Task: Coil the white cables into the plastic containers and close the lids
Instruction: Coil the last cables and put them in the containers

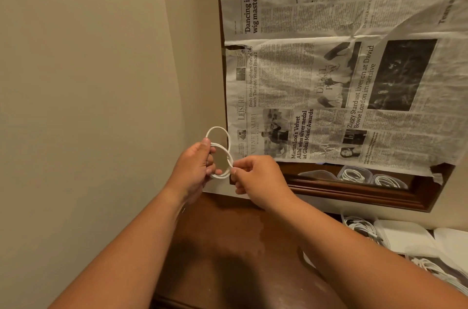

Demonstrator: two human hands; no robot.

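— Where is the white cable [219,177]?

— Held up in the air in front of the beige wall [88,81], above the back of the brown wooden worktop [228,232] and touching neither. It is wound into a few round loops, and one loop stands higher than the rest.

— And the two hands?

— Both are on it. The left grip [195,169] is closed round the left side of the coil, with the thumb on top and the fingers curled through the loops. The right grip [258,177] pinches the coil's right side between thumb and forefinger, and its other fingers are curled under. The two hands are near each other, with the coil between them.

— What is behind them?

— A newspaper [329,68] is spread over a mirror in a dark wooden frame [354,193], turned so the headlines run sideways. Its left edge is just beside the raised loop. A strip of glass [316,173] along the bottom is uncovered, and it reflects containers with coiled cable in them.

— Any containers on the worktop itself?

— Yes, at the right, well apart from the hands. A clear plastic container [364,229] sits by the wall below the frame with white cable coiled inside. I cannot tell whether its lid is on. More white cable [430,268] lies nearer the right edge, partly cut off by the edge of the view.
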